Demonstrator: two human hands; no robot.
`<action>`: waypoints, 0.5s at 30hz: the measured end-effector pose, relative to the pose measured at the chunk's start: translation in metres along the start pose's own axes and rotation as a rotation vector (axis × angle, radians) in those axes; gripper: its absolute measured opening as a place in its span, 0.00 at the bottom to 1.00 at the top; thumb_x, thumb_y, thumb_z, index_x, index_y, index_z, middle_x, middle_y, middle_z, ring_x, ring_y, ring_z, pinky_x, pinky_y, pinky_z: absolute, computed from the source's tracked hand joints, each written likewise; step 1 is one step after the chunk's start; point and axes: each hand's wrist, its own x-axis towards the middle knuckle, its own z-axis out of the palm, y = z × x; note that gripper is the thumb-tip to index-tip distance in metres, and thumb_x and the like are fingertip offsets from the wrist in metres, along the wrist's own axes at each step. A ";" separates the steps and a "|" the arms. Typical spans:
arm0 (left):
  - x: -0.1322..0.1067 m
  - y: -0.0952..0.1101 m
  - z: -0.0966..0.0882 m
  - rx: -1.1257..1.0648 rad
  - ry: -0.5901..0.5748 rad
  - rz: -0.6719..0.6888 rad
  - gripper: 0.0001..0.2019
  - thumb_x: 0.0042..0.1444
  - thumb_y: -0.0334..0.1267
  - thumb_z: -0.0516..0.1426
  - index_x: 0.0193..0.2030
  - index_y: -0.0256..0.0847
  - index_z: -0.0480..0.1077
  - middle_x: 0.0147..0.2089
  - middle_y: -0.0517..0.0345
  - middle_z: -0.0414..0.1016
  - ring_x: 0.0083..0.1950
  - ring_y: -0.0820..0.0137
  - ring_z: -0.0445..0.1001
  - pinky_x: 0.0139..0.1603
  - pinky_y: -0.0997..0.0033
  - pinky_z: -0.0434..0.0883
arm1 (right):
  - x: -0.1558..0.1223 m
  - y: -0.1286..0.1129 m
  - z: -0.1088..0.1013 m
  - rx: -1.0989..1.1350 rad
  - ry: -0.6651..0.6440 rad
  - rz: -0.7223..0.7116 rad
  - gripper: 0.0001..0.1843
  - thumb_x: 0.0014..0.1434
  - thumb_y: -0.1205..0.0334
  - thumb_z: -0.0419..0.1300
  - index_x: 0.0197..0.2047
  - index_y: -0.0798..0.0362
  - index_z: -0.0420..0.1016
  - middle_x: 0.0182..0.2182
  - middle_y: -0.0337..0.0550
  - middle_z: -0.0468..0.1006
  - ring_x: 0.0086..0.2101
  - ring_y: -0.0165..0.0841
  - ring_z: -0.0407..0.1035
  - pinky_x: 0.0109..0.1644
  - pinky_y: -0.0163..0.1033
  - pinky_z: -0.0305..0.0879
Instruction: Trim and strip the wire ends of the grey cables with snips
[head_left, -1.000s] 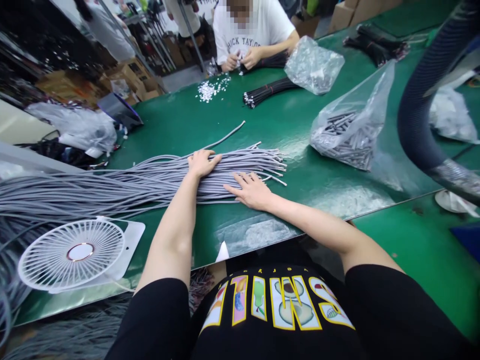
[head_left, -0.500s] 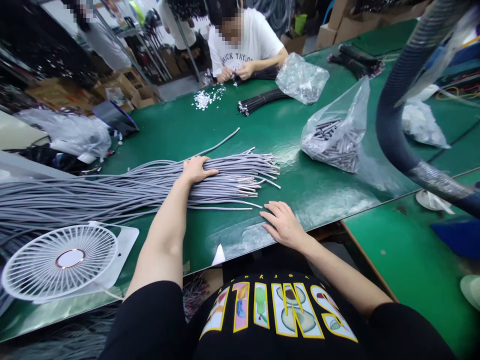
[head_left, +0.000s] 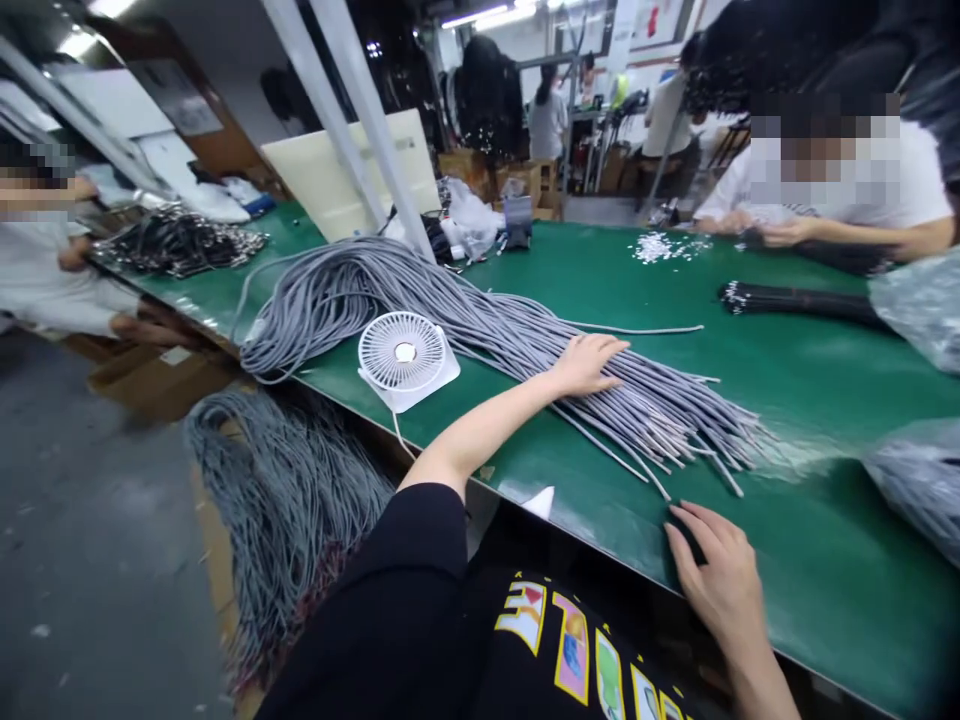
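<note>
A long bundle of grey cables (head_left: 480, 325) lies across the green table (head_left: 825, 380), their stripped ends fanned out at the right. My left hand (head_left: 589, 362) lies flat and open on top of the bundle, fingers stretched toward the right. My right hand (head_left: 712, 570) rests on the table's near edge, fingers spread and slightly bent, holding nothing, a short way from the cable ends.
A small white fan (head_left: 403, 355) stands by the near edge. More grey cables (head_left: 285, 490) hang to the floor. Black cable bundle (head_left: 795, 298), white small parts (head_left: 664, 246) and a clear bag (head_left: 919, 485) lie to the right. Other people work at left and far right.
The view has swung left and up, showing the room. My right hand slid back from the cables to the table's near edge. My left hand stays on the bundle.
</note>
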 end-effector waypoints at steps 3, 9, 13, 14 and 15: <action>-0.067 0.015 -0.017 -0.248 0.177 0.269 0.27 0.57 0.47 0.58 0.61 0.38 0.64 0.60 0.46 0.68 0.61 0.63 0.65 0.64 0.62 0.60 | 0.000 -0.001 -0.002 0.014 -0.012 0.011 0.15 0.63 0.55 0.54 0.43 0.57 0.75 0.41 0.52 0.78 0.42 0.43 0.71 0.46 0.49 0.66; -0.204 0.012 -0.032 -0.480 0.336 0.000 0.17 0.59 0.40 0.58 0.55 0.43 0.68 0.46 0.54 0.77 0.48 0.68 0.74 0.52 0.66 0.70 | 0.003 -0.019 -0.012 0.089 -0.074 0.097 0.11 0.62 0.60 0.56 0.43 0.54 0.76 0.42 0.50 0.79 0.44 0.40 0.71 0.50 0.49 0.66; -0.224 -0.012 -0.021 -0.412 0.335 -0.123 0.12 0.59 0.39 0.58 0.49 0.42 0.71 0.42 0.57 0.77 0.43 0.69 0.75 0.49 0.68 0.71 | 0.006 -0.014 -0.020 0.143 -0.075 0.178 0.10 0.62 0.62 0.55 0.44 0.53 0.76 0.42 0.48 0.79 0.45 0.38 0.70 0.51 0.47 0.67; -0.218 -0.013 -0.018 -0.402 0.312 -0.087 0.12 0.58 0.39 0.58 0.49 0.43 0.71 0.42 0.57 0.77 0.43 0.69 0.75 0.49 0.68 0.71 | 0.007 -0.008 -0.024 0.132 -0.064 0.211 0.10 0.62 0.62 0.55 0.44 0.53 0.76 0.42 0.48 0.79 0.45 0.38 0.70 0.50 0.47 0.67; -0.210 -0.013 -0.016 -0.392 0.284 -0.035 0.12 0.58 0.40 0.58 0.48 0.43 0.71 0.42 0.57 0.77 0.43 0.68 0.75 0.48 0.68 0.71 | 0.008 -0.001 -0.029 0.110 -0.051 0.245 0.10 0.62 0.62 0.55 0.44 0.53 0.76 0.42 0.48 0.79 0.45 0.39 0.70 0.50 0.47 0.67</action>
